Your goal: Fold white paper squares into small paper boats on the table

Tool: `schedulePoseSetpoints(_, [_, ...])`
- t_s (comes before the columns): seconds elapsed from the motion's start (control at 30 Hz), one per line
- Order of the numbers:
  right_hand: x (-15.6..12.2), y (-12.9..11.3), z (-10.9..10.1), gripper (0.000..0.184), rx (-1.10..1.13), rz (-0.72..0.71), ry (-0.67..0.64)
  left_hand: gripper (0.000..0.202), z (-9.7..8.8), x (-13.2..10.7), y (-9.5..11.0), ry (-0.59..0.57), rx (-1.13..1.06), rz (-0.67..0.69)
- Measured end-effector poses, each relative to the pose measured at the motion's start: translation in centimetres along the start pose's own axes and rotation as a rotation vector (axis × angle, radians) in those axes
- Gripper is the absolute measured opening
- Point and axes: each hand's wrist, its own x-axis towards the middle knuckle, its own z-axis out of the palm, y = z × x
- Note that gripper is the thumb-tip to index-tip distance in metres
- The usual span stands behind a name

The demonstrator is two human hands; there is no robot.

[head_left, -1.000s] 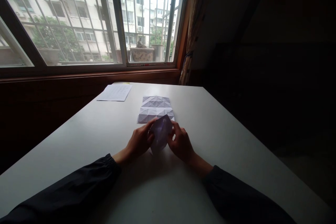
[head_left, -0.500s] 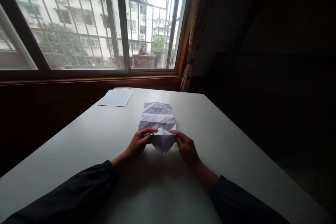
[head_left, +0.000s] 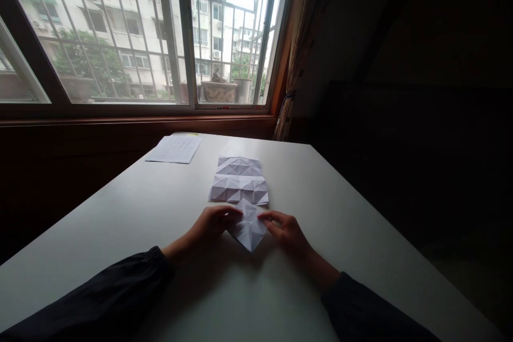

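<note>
The folded paper [head_left: 249, 230] points toward me between my left hand [head_left: 212, 223] and right hand [head_left: 287, 233], both touching it, but I can't tell if either grip pinches.

Mount: you are wearing the camera on your head.
Facing: it is looking forward and down across the table [head_left: 340, 224] toward the window [head_left: 112, 37].
Nearness: it is sitting close above your left hand [head_left: 212, 223] and right hand [head_left: 286, 234].

Creased matt paper [head_left: 247, 228] lies on a smooth white tabletop [head_left: 344, 235] below a varnished wooden sill [head_left: 140, 127].
</note>
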Motion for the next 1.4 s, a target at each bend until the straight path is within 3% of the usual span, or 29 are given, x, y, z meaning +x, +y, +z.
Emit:
schedulePoseSetpoints(0.13, [-0.3,0.3,0.7,0.032,-0.197,-0.069,0.012,0.022,0.1,-0.3,-0.3,-0.097,0.211,0.137])
schedulePoseSetpoints(0.27, [-0.6,0.5,1.5,0.048,-0.393,-0.229,0.071,0.018,0.2,-0.5,-0.9,-0.096,0.492,0.263])
schedulePoseSetpoints(0.37, [-0.9,0.4,1.7,0.047,-0.495,-0.332,-0.01,0.022,0.4,-0.7,-0.9,-0.144,0.553,0.293])
schedulePoseSetpoints(0.47, [-1.3,-0.2,1.6,0.043,-0.556,-0.392,-0.067,0.025,0.5,-1.0,-0.3,-0.205,0.557,0.284])
schedulePoseSetpoints(0.63, [-1.6,-1.6,1.4,0.032,-0.531,-0.395,-0.167,0.018,0.7,-1.3,0.3,-0.184,0.61,0.251])
schedulePoseSetpoints(0.83, [-1.6,-1.9,1.5,0.032,-0.552,-0.412,-0.183,0.019,0.7,-1.2,0.0,-0.197,0.616,0.228])
schedulePoseSetpoints(1.13, [-1.5,-0.9,1.3,0.021,-0.424,-0.428,-0.116,0.032,0.9,-1.3,0.8,-0.223,0.652,0.233])
schedulePoseSetpoints(1.4, [-1.7,-0.8,1.1,0.007,-0.328,-0.442,-0.045,0.043,2.7,-1.2,3.0,-0.162,0.795,0.035])
